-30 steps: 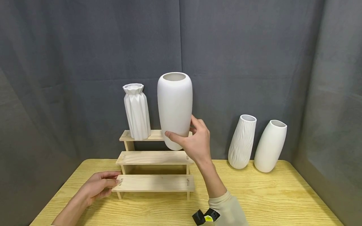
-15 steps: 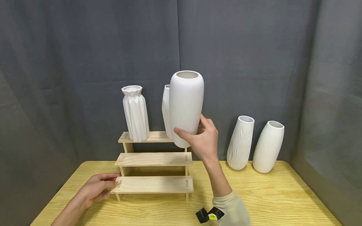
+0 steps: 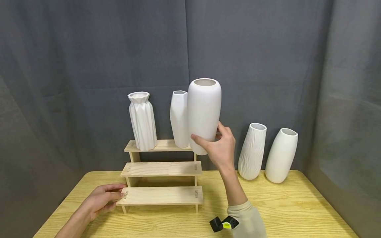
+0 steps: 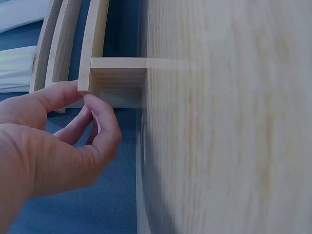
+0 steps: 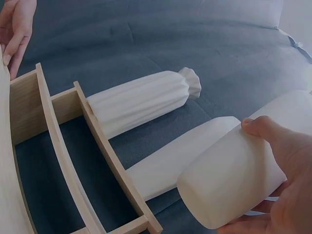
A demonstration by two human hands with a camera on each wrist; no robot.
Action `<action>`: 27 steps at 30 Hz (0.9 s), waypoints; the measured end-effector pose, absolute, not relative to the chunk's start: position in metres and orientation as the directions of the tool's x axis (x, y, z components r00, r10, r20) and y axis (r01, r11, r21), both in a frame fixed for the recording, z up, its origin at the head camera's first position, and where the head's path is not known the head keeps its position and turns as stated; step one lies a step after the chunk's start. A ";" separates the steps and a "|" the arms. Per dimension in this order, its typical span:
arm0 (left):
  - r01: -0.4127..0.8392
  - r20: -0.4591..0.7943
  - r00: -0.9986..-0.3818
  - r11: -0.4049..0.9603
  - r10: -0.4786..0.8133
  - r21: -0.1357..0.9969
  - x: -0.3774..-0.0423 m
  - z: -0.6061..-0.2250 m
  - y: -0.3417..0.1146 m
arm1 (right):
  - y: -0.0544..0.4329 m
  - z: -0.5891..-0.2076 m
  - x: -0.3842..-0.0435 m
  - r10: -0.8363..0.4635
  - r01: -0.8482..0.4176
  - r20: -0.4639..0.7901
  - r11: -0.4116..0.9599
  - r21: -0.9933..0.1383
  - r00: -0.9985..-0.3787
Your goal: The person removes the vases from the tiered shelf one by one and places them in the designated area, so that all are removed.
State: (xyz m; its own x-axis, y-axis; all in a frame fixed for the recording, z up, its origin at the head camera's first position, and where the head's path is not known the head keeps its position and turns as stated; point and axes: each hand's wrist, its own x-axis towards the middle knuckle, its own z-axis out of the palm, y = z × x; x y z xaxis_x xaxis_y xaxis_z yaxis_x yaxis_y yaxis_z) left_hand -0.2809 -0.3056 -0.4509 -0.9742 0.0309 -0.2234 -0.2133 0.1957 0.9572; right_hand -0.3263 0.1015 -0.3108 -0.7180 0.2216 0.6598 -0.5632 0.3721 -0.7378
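Note:
My right hand (image 3: pixel 222 148) grips a smooth white vase (image 3: pixel 204 107) low on its body and holds it upright in the air, just right of the stand's top step. In the right wrist view the base of this smooth vase (image 5: pixel 224 180) hangs clear of the wood. A three-step wooden display stand (image 3: pixel 162 195) stands on the table. My left hand (image 3: pixel 100 201) pinches the left end of its lowest step, thumb and finger on the board corner (image 4: pixel 86 87). On the top step are a pleated white vase (image 3: pixel 143 124) and a faceted white vase (image 3: pixel 179 119), partly behind the held one.
A wavy-textured white vase (image 3: pixel 252 152) and a plain rounded white vase (image 3: pixel 281 156) stand at the table's back right. Grey curtain (image 3: pixel 268 59) hangs behind and along both sides. The yellow wood table (image 3: pixel 282 208) extends in front.
My right hand has carried the smooth vase to the right, then slightly down, uncovering the faceted vase behind it. My left hand stays on the lowest step.

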 end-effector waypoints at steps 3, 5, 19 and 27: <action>-0.214 -0.225 -0.973 0.189 0.040 0.958 -0.281 -0.451 -0.307 | 0.103 -0.313 -0.329 0.231 -0.545 0.647 0.379 -0.748 -0.727; -0.215 -0.227 -0.973 0.182 0.046 0.959 -0.280 -0.452 -0.307 | 0.104 -0.315 -0.330 0.238 -0.534 0.638 0.380 -0.755 -0.732; -0.204 -0.218 -0.974 0.163 0.070 0.965 -0.279 -0.451 -0.308 | 0.113 -0.329 -0.345 0.303 -0.488 0.605 0.380 -0.785 -0.737; -0.206 -0.220 -0.973 0.168 0.071 0.964 -0.281 -0.451 -0.307 | 0.117 -0.336 -0.350 0.368 -0.417 0.542 0.367 -0.832 -0.756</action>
State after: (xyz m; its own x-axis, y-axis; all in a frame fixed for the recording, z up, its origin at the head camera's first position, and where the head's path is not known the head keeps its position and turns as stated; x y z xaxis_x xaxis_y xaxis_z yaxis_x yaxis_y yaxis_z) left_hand -0.2807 -0.3072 -0.4510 -0.9728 0.0711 -0.2203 -0.2061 0.1680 0.9640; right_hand -0.3503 0.1170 -0.3361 -0.7560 0.3678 0.5415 -0.4172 0.3668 -0.8315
